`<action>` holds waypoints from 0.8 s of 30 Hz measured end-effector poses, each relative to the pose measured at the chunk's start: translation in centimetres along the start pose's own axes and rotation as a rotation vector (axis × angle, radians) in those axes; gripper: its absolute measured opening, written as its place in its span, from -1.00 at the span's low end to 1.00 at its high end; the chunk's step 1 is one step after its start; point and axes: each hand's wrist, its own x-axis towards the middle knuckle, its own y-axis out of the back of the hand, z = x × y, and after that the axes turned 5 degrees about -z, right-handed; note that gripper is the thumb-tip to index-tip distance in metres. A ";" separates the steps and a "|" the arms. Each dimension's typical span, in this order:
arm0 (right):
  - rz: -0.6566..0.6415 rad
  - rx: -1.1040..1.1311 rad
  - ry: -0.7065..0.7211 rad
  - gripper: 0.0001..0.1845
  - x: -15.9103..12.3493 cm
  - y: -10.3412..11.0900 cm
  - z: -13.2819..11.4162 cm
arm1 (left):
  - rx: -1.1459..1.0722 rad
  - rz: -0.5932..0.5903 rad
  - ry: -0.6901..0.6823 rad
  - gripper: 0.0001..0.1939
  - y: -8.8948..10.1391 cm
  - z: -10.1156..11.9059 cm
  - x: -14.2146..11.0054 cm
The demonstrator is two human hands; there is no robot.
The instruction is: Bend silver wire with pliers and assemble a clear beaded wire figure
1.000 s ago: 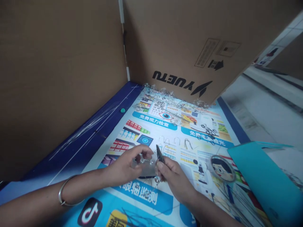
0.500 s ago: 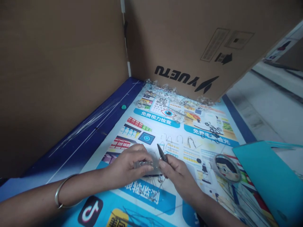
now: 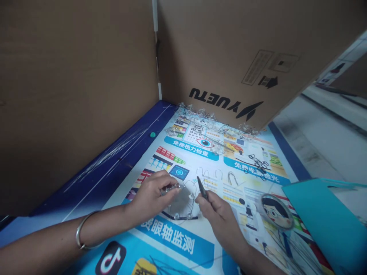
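Observation:
My left hand (image 3: 153, 194) pinches one end of a beaded wire piece (image 3: 177, 216) with clear round beads. The rest of the piece hangs in a loop between my hands, over the printed sheet. Closed around dark needle-nose pliers (image 3: 202, 187) is my right hand (image 3: 215, 210), the pointed jaws facing up and away. Its fingertips are close to a bead at the loop's right side; whether they touch it I cannot tell. Just beyond the hands lie several U-shaped bent wires (image 3: 218, 174) on the sheet.
Cardboard walls (image 3: 226, 46) stand left and behind. Clear beaded pieces (image 3: 206, 119) line the back one. Black rings (image 3: 256, 162) lie right of centre, a teal folder (image 3: 321, 214) at the right. Straight wires (image 3: 114, 147) rest on the blue edge beside a green dot (image 3: 153, 135).
The beaded piece, bunched by my left fingers before, now hangs wider between the hands. My right hand with the pliers has shifted slightly right, and the view has moved a little.

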 end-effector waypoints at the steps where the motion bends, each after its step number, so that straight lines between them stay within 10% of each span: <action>1: -0.013 -0.009 0.004 -0.68 0.0 -0.1 0.1 | -0.014 0.004 0.010 -0.89 -0.1 0.1 0.0; 24: -0.065 0.377 -0.021 -0.71 0.0 -0.9 1.3 | -0.214 -0.065 0.146 -0.93 -0.4 0.8 0.0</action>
